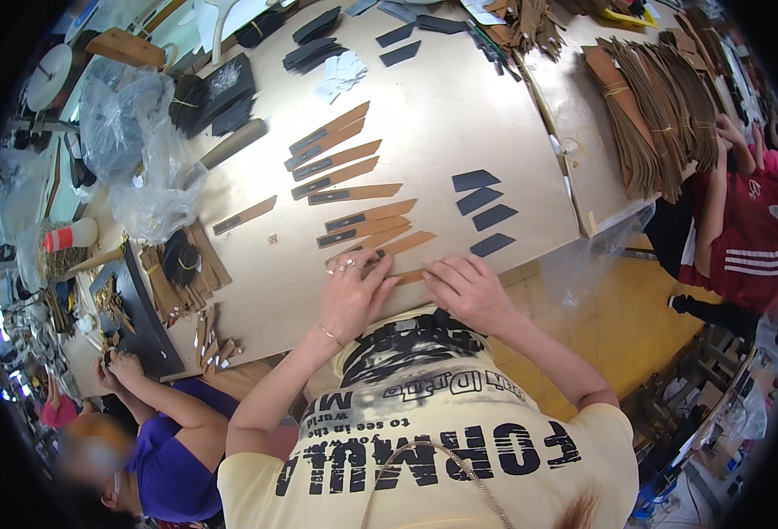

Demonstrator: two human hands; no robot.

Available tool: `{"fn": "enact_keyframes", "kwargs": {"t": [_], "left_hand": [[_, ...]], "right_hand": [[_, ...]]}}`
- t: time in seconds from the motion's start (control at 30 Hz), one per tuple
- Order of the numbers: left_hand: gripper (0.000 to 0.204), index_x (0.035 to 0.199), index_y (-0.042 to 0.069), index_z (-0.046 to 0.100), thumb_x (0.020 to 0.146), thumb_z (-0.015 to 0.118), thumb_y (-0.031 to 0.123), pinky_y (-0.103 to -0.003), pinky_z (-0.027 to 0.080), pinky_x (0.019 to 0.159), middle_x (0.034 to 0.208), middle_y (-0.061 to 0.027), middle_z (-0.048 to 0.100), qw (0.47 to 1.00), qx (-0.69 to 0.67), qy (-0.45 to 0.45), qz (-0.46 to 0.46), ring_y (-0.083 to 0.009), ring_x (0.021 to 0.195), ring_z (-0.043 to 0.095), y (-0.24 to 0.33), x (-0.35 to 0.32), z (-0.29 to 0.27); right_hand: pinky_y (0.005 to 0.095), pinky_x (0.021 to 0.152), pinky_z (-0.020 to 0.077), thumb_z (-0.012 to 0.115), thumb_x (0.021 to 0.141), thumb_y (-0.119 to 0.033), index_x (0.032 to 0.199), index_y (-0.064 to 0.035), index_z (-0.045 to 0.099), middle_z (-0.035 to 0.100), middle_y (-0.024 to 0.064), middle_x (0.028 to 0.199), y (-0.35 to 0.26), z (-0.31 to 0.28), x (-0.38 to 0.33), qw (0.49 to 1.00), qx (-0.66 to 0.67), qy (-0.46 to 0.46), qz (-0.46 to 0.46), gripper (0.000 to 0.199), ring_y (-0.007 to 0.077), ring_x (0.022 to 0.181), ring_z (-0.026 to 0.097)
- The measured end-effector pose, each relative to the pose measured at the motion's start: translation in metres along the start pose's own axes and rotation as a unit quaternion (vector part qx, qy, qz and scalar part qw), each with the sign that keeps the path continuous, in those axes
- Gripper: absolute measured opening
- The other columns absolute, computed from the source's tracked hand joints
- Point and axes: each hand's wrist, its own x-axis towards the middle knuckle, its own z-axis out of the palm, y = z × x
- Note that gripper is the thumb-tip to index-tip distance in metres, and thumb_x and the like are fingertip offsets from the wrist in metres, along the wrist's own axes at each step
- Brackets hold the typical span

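Close to the table's near edge, my left hand (354, 289) has its fingers closed at the left end of a narrow brown leather strip (410, 276). My right hand (468, 289) pinches the same strip at its other end, and both fingertips partly cover it. Just beyond my hands lies a fanned row of brown leather strips (367, 214) with slanted ends, each bearing a dark piece at its left end. One more such strip (246, 214) lies apart to the left. Right of the row, several dark slant-cut pieces (486, 197) lie in a column.
Bundled brown leather strips (649, 115) are stacked at the right. Small white pieces (342, 76) and dark stacks (311, 55) lie farther back. On the left are a clear plastic bag (133, 132) and a wooden-looking rod (235, 143). Co-workers sit at left and right.
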Motion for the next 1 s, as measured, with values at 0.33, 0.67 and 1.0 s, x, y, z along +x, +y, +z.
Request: {"fn": "enact_keyframes", "kwargs": {"t": [0.33,0.67,1.0], "left_hand": [[0.04,0.114,0.006,0.067,0.081,0.075,0.027,-0.041,0.038,0.092,0.108,-0.0085,0.06,0.995,0.095,-0.012,0.016,-0.0259,0.099,0.057,0.012,0.001,-0.005],[0.039,0.111,0.016,0.068,0.078,0.077,0.035,-0.038,0.034,0.091,0.11,-0.0008,0.059,0.988,0.135,0.037,0.061,-0.0194,0.104,0.054,0.019,-0.01,0.007],[0.022,0.104,0.01,0.069,0.087,0.069,0.023,-0.035,0.04,0.089,0.104,0.0005,0.062,0.98,0.153,0.01,0.128,-0.0148,0.099,0.057,0.014,-0.011,0.008]], "right_hand": [[0.0322,0.082,0.0472,0.06,0.081,-0.015,0.111,-0.0038,0.067,0.067,0.0068,0.1,0.006,0.005,-0.01,0.994,-0.042,0.049,-0.09,0.032,0.0187,0.09,0.063],[0.0345,0.085,0.0455,0.066,0.078,-0.02,0.099,-0.0059,0.066,0.062,0.0056,0.099,0.027,-0.009,0.016,0.989,0.016,0.009,-0.149,0.025,0.0205,0.099,0.059],[0.0445,0.116,0.0259,0.053,0.097,-0.042,0.139,-0.0017,0.047,0.036,0.0168,0.153,0.195,-0.01,0.23,0.995,-0.089,-0.014,0.034,0.059,0.0311,0.144,0.03]]}}
